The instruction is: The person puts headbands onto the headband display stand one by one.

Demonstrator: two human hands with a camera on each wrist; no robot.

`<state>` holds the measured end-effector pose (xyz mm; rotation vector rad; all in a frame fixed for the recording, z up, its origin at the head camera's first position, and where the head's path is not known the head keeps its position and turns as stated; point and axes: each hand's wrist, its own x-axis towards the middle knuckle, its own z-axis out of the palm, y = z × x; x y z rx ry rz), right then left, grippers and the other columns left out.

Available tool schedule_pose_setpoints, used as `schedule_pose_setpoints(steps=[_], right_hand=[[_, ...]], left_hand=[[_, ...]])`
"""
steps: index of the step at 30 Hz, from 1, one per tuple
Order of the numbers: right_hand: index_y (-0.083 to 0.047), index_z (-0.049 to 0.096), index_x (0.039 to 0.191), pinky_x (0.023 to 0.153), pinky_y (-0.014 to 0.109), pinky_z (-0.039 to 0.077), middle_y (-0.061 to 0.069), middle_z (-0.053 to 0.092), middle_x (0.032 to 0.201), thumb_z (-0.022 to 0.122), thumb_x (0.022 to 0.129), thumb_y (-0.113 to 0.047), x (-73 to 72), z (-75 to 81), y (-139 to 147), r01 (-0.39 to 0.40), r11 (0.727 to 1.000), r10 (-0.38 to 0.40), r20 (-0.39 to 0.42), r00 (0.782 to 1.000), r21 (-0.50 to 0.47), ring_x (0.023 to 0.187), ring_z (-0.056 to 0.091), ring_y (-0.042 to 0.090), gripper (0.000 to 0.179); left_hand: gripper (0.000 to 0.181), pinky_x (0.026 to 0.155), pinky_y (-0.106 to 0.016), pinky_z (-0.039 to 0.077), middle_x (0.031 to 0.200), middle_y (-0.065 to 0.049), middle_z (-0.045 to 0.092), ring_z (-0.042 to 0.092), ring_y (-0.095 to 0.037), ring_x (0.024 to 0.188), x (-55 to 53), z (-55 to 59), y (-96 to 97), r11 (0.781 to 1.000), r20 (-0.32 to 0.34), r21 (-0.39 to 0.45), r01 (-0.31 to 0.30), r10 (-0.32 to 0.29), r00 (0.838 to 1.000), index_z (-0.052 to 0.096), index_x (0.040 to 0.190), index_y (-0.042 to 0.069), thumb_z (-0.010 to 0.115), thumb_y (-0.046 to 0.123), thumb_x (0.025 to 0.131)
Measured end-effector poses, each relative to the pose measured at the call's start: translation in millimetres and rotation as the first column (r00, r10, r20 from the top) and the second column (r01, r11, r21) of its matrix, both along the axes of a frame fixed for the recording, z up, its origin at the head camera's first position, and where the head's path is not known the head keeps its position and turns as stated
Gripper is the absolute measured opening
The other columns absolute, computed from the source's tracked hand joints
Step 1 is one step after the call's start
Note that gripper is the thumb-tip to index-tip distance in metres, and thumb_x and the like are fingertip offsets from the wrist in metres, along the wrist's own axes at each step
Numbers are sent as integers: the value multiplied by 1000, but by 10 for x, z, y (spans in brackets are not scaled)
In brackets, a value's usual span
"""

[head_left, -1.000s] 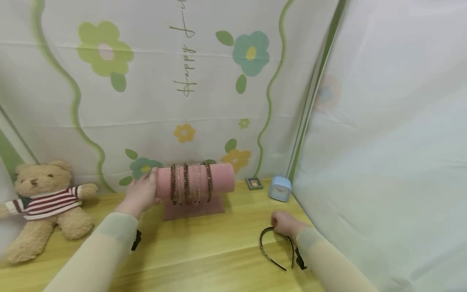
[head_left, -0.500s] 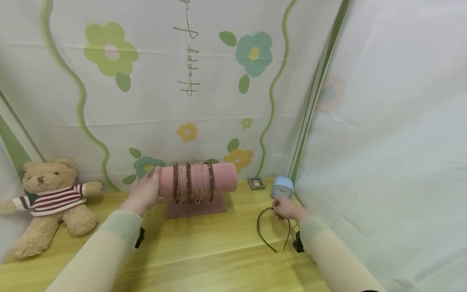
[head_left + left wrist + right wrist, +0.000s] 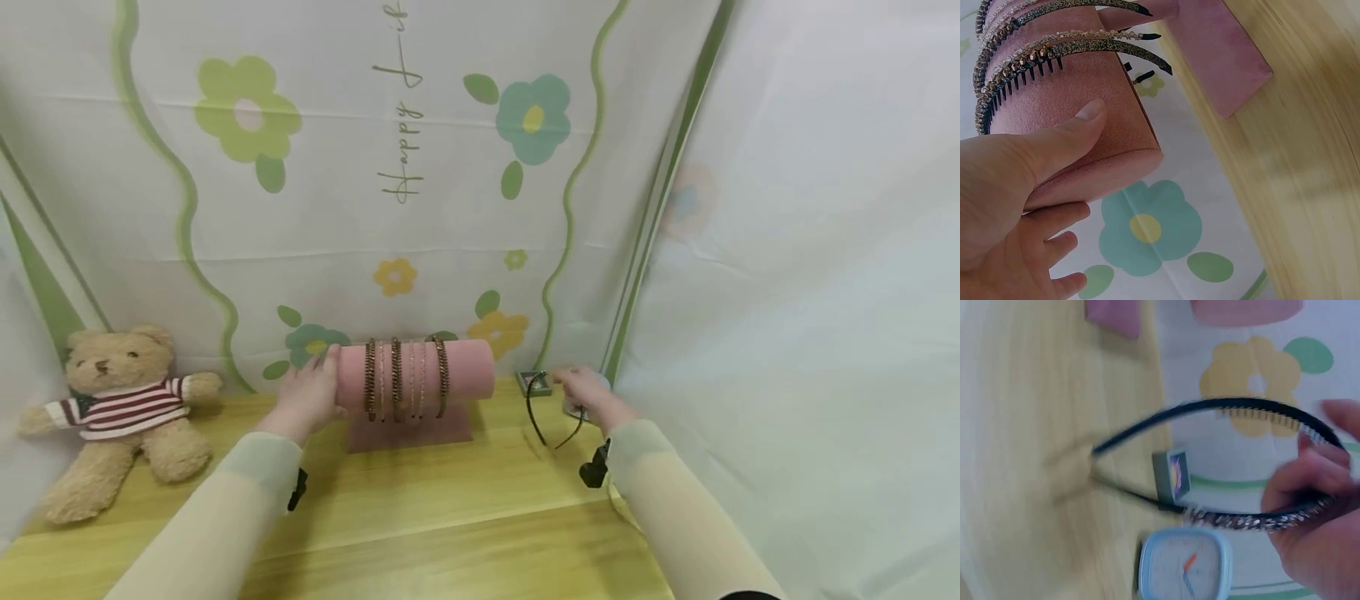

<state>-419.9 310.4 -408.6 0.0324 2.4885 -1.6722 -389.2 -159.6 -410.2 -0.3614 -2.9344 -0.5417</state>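
A pink padded headband stand [image 3: 472,371] carries several headbands [image 3: 396,379], some dark and beaded, others thin and pale. My left hand [image 3: 307,396] holds its left end; in the left wrist view the thumb lies on the plush roll [image 3: 1116,119] with the index finger at the end face. To the right of the stand, my right hand [image 3: 588,396] grips a dark, toothed headband [image 3: 1210,406] at its curved top. Shiny stones line one side of that headband, and both tips point down over the table. The palm side of the right hand is partly hidden.
A small dark box [image 3: 534,383] and a light blue clock [image 3: 1188,565] stand at the back right, close to the right hand. On the left sits a teddy bear [image 3: 135,408] in a striped shirt. Flower-printed cloth [image 3: 450,208] hangs behind the wooden table [image 3: 420,517].
My right hand has lifted the headband from the front right of the table toward the back, up near the box and clock. The left hand stays on the stand; the head view shifts slightly left.
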Motion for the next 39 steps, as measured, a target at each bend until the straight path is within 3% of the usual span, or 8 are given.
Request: schedule_pose_setpoints(steps=[4,8,11,14,17,20,26,39], right_hand=[[-1,62,110,51,28,35,-5,34,54,49,104,-41,-42,86,-102,90,986,-89,17,996,-139,46,29,11,43],[-1,60,108,63,30,51,2,46,69,46,106,-34,-86,162,-233,52,970,-46,31,998,-238,58,47,13,36],[0,57,109,73,35,56,5,52,76,47,106,-29,-141,203,-344,26,949,-11,52,999,-314,63,54,15,30],[6,52,124,73,35,56,5,53,76,46,107,-24,-199,237,-455,14,931,6,52,999,-365,62,55,14,35],[9,45,137,64,30,53,3,52,74,44,108,-22,-242,276,-573,18,916,-9,26,1000,-400,60,52,13,43],[6,45,138,59,25,49,3,51,77,43,108,-20,-266,320,-710,47,900,-55,-4,998,-434,60,49,11,41],[1,51,140,56,22,48,3,51,77,48,106,-17,-289,374,-961,110,856,-121,11,993,-505,57,46,9,38],[4,50,140,53,20,50,2,51,72,52,104,-14,-333,335,-1259,130,831,-131,36,991,-541,51,45,6,41]], left_hand=[[119,109,-70,7,147,-37,29,22,-53,138,-19,-23,14,1000,-3,4,-2,2,1000,4,154,-7,87,19,74],[118,110,-69,5,149,-36,28,19,-53,139,-27,-37,14,1000,9,5,-2,2,1000,1,154,-7,86,18,75],[118,110,-69,5,149,-35,27,18,-53,140,-13,-34,18,1000,12,15,0,0,1000,0,154,-6,86,17,76],[118,110,-68,5,149,-35,28,18,-53,140,0,-29,22,1000,14,22,-2,1,1000,0,154,-6,86,16,75],[118,110,-68,5,149,-35,29,18,-52,140,13,-18,25,1000,18,18,-7,7,1000,0,154,-6,86,17,75],[117,110,-68,5,149,-34,30,19,-52,140,23,-8,31,1000,17,12,-10,10,1000,1,154,-6,85,16,76],[115,111,-68,7,148,-33,32,22,-52,139,18,-20,42,1000,-2,18,-13,13,1000,4,154,-7,86,15,76],[116,111,-67,7,148,-34,33,20,-52,140,-15,-46,45,1000,9,3,-22,22,1000,2,154,-7,85,15,77]])
